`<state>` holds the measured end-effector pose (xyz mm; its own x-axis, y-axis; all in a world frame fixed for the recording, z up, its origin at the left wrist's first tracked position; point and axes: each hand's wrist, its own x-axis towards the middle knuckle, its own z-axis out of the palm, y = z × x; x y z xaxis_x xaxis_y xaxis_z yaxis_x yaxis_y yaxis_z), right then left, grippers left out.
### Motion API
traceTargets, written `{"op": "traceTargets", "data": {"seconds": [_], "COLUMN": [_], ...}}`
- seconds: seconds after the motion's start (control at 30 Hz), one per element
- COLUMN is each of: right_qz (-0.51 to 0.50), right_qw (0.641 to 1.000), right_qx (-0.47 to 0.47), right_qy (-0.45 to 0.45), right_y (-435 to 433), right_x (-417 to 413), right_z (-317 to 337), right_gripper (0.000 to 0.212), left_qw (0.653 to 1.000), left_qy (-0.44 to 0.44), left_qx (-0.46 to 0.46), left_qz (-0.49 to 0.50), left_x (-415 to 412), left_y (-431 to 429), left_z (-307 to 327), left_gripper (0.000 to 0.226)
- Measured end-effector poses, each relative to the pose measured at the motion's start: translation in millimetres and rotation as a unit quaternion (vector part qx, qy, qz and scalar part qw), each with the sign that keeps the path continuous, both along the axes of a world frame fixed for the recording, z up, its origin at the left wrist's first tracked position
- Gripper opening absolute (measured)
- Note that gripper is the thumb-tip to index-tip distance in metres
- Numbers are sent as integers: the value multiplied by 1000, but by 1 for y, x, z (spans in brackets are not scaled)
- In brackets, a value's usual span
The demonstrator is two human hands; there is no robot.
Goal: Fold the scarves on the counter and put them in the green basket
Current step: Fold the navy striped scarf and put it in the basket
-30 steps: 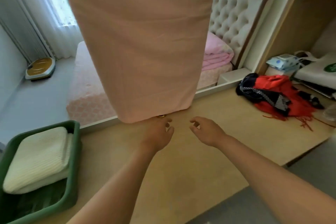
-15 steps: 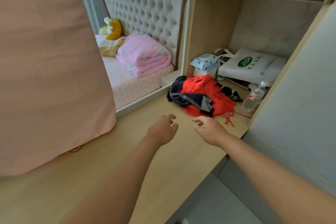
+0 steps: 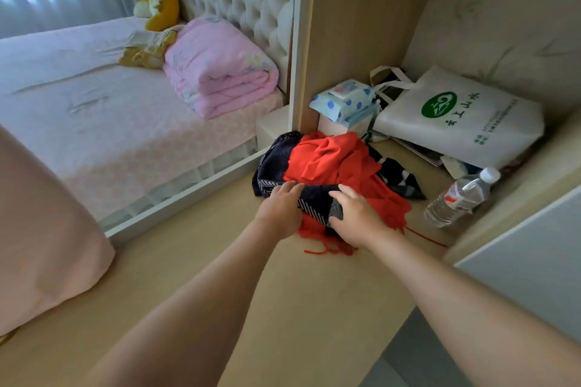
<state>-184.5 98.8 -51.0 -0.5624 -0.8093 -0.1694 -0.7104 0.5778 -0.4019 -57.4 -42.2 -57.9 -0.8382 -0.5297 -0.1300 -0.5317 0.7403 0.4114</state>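
A crumpled red scarf with fringe lies on the wooden counter near the back corner. A navy striped scarf is tangled over and around it. My left hand has its fingers curled over the navy scarf's left part. My right hand grips the same scarf's folded end between thumb and fingers. The green basket is out of view.
A clear water bottle lies right of the scarves. Behind them sit a white tote bag and a blue dotted wipes pack. A pink cloth hangs at the left. The bed lies beyond the counter.
My view has swung right, away from the basket, and towards the scarf pile. Both hands have reached forward from above the bare counter onto the navy scarf.
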Motion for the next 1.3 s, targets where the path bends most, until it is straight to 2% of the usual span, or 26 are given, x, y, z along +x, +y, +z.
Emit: {"op": "traceTargets", "data": {"seconds": [0.13, 0.2, 0.27, 0.33, 0.4, 0.47, 0.53, 0.6, 0.67, 0.8, 0.93, 1.03, 1.1, 1.23, 1.3], "right_qz": [21, 18, 15, 16, 46, 73, 72, 57, 39, 22, 68, 108, 117, 175, 183], "right_qw": [999, 996, 996, 996, 995, 995, 996, 992, 980, 959, 962, 963, 965, 976, 977], "right_qx": [29, 29, 36, 57, 75, 67, 22, -35, -85, -141, -130, -92, -61, 27, 75], "right_qy": [-37, -78, -82, -74, -52, -34, -50, -109, -177, -246, -230, -231, -227, -129, -79], "right_y": [-21, -25, -27, -25, -24, -22, -22, -23, -22, -15, -14, -19, -20, -20, -24], "right_x": [-23, -27, -29, -31, -31, -27, -17, -6, 4, 19, 47, 79, 103, 155, 184], "right_z": [-23, -34, -45, -53, -55, -50, -41, -25, -9, 12, 17, 22, 23, 17, 7], "right_gripper": [89, 98, 100, 90, 59, 35, 33, 41, 36, 25, 26, 23, 33, 83, 78], "left_qw": [996, 994, 990, 987, 988, 990, 994, 998, 998, 987, 985, 987, 988, 984, 978], "left_qy": [-67, -89, -112, -127, -127, -108, -61, -1, 48, 132, 116, 90, 64, 64, 81], "left_qx": [-33, -40, -74, -94, -89, -90, -85, -63, -50, -2, 29, 58, 79, 129, 168], "left_qz": [-46, -50, -49, -40, -27, -21, -8, 1, 10, 93, 126, 122, 117, 102, 91], "left_x": [-19, -21, -19, -16, -10, -4, 4, 10, 17, 45, 88, 127, 159, 233, 269], "left_y": [-18, -19, -15, -10, -7, -4, 1, 6, 10, 21, 25, 27, 27, 22, 22], "left_z": [-19, -33, -47, -59, -61, -62, -57, -49, -37, 2, 28, 37, 39, 41, 43], "left_gripper": [88, 91, 88, 76, 61, 65, 79, 63, 39, 27, 40, 38, 36, 40, 36]}}
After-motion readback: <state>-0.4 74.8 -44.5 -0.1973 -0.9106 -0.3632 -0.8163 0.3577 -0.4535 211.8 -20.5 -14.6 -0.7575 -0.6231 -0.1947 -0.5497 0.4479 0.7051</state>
